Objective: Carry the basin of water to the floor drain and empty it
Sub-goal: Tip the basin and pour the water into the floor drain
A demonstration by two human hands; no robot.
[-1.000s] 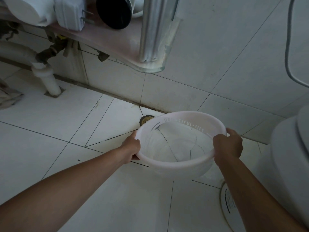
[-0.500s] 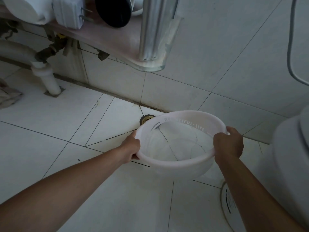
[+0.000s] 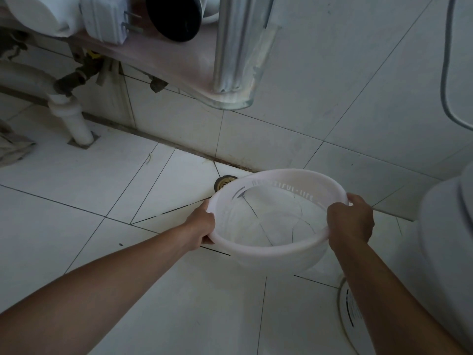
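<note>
A translucent white plastic basin (image 3: 271, 248) hangs level above the tiled floor, with clear water in it through which the tile joints show. My left hand (image 3: 202, 226) grips its left rim and my right hand (image 3: 350, 220) grips its right rim. The brass floor drain (image 3: 223, 182) sits at the foot of the wall, just beyond the basin's far left edge and partly hidden behind the rim.
A white toilet (image 3: 445, 252) stands close on the right. A shelf (image 3: 163, 62) with a metal post juts out overhead at the back. A white drain pipe (image 3: 71, 119) enters the floor at left, beside a cloth (image 3: 12, 147). A round white object (image 3: 350, 311) lies under my right forearm.
The basin and both hands have hardly moved; they shifted very slightly toward the wall and drain.
</note>
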